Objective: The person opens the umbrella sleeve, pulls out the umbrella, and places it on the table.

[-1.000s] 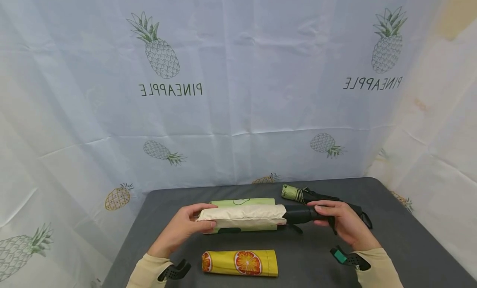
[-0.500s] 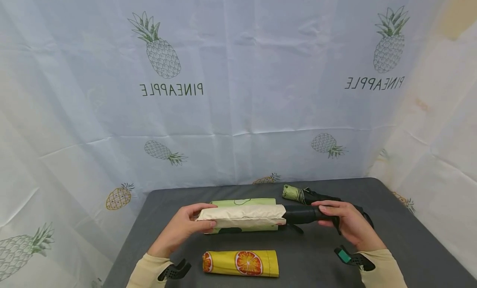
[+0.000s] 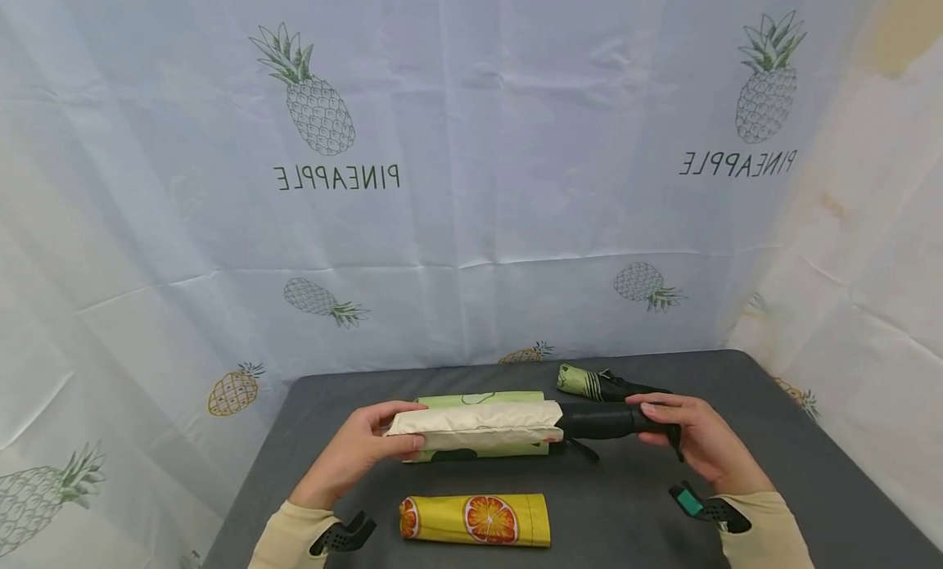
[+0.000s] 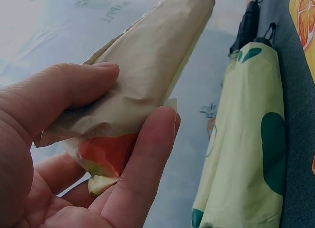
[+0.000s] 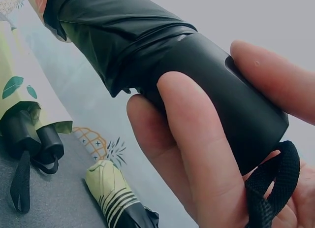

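My left hand (image 3: 361, 446) pinches the left end of a cream fabric umbrella sleeve (image 3: 479, 417), thumb on one face and fingers on the other in the left wrist view. A red patch shows on the sleeve's end there. Out of the sleeve's right mouth runs a black folded umbrella (image 3: 600, 422), partly still inside. Its smooth black handle (image 5: 221, 100) lies between the thumb and fingers of my right hand (image 3: 696, 434), and a black wrist loop (image 5: 275, 183) dangles from its end. Both are held level above the table.
Behind the cream sleeve lies a light green sleeve (image 4: 241, 139) with dark green patches; two black handles stick out of it in the right wrist view. A green and black folded umbrella (image 3: 582, 381) rests at the back right. A yellow orange-print sleeve (image 3: 508, 520) lies in front on the dark table (image 3: 604, 520).
My right hand has moved to the right with the black umbrella, and more of it shows outside the cream sleeve. The left hand has stayed nearly in place.
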Demonstrator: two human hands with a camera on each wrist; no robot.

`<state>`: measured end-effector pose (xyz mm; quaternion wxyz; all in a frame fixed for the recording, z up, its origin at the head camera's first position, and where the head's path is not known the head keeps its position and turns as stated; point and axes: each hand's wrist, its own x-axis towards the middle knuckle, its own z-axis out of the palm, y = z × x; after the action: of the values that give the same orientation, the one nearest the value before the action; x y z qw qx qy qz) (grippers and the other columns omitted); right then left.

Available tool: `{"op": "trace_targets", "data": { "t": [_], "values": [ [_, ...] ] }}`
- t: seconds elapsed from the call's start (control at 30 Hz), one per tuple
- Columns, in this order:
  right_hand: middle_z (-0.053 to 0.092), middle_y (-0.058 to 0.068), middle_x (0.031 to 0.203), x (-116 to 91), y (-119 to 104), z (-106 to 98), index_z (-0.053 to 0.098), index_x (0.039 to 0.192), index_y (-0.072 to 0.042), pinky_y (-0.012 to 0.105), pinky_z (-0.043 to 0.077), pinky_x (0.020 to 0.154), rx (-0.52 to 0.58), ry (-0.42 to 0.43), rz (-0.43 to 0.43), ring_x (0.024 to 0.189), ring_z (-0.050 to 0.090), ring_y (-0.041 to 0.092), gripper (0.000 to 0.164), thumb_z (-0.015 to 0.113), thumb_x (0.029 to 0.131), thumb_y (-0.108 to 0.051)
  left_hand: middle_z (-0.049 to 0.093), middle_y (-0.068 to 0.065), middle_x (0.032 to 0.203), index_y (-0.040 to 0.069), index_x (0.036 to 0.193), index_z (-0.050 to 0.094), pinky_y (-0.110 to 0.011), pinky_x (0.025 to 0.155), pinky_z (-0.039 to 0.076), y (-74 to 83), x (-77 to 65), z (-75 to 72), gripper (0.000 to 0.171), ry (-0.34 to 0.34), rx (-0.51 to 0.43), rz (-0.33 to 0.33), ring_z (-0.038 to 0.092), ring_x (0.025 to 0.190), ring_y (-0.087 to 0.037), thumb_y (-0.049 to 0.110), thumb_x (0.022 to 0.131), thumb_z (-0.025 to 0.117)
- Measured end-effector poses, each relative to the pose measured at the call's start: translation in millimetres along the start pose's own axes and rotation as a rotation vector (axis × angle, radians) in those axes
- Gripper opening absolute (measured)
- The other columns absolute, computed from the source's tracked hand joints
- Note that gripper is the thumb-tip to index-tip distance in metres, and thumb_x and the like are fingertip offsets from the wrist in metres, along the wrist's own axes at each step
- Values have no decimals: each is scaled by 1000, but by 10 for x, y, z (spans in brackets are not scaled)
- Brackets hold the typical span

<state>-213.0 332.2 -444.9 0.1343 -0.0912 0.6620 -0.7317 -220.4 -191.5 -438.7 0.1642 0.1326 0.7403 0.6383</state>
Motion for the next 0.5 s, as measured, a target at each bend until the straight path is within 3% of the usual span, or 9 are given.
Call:
{"op": "trace_targets", "data": {
  "t": [0.5],
  "values": [
    [70, -16, 126, -29, -16, -59, 81, 126, -26, 30, 66, 88, -25, 17, 23, 110, 73, 12, 33, 54, 114, -11, 62, -20, 141, 5, 150, 63, -55, 100, 63, -12, 8, 10, 61, -8, -5, -10, 70, 118, -29, 20, 95, 85]
  ]
}}
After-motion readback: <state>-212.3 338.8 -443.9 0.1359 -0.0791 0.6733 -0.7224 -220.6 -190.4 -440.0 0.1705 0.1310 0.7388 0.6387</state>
